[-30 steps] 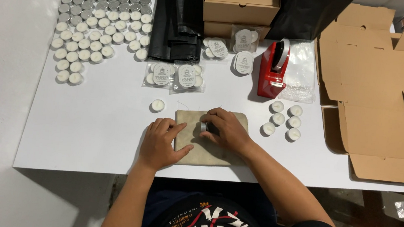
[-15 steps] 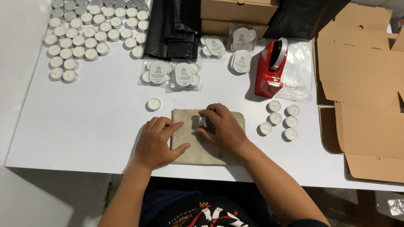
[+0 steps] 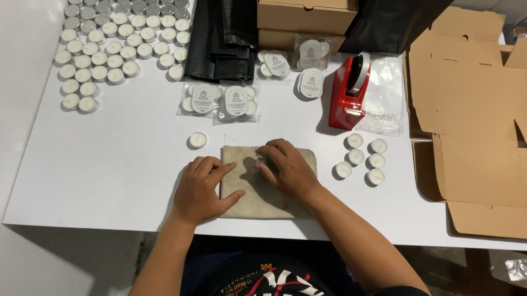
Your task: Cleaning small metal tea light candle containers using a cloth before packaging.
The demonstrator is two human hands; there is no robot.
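Note:
A beige cloth pouch lies flat near the front edge of the white table. My left hand presses on its left edge with the fingers spread. My right hand rests on the pouch's upper right part, fingers curled around a small white tealight that is mostly hidden. A single tealight sits just left of the pouch's top corner. Several loose tealights sit in a cluster to the right of my right hand.
Many tealights in rows fill the back left. Clear packets of tealights, black bags, a red tape dispenser, closed cardboard boxes and a flat unfolded carton sit behind and to the right.
Both hands stay on the pouch; my right hand has shifted slightly on its top edge. The camera view has shifted a little.

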